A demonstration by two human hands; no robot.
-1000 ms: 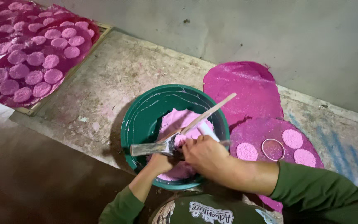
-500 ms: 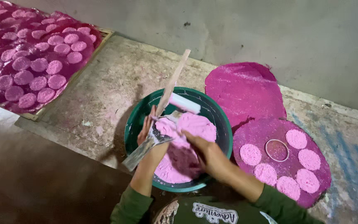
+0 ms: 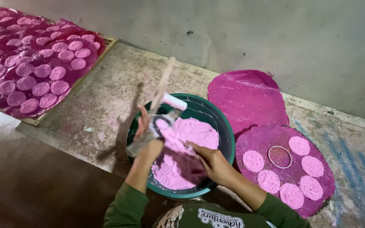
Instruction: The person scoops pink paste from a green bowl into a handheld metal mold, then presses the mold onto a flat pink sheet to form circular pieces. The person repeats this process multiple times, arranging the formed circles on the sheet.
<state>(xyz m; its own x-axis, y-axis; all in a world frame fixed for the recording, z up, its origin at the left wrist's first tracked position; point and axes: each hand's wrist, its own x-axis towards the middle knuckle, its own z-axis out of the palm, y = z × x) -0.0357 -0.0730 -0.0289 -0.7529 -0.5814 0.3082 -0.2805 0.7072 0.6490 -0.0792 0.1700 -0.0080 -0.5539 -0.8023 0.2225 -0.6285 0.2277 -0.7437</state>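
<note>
pink powdery dough fills the bottom of a round green plastic basin, which sits on the rough concrete floor right in front of us. from the head camera we see our left hand closed around a long wooden stick with a pink-coated roller end; the stick rises tilted up and away over the basin's left rim, and it is blurred, so its far end is hard to make out. what looks like a clear plastic wrap is caught in the same hand, though we cannot tell its shape. our right hand reaches into the basin with the fingers curled down onto the pink dough, touching it; we cannot tell whether it grips a lump or only presses. both forearms wear dark green sleeves.

just right of the basin lies a round magenta plastic sheet carrying several flat pink discs and a thin metal ring lying among them. beyond it, touching its upper edge, a second magenta sheet lies bare against the grey wall. far left, well apart from the basin, a wooden-framed tray holds rows of many pink discs on magenta plastic.
</note>
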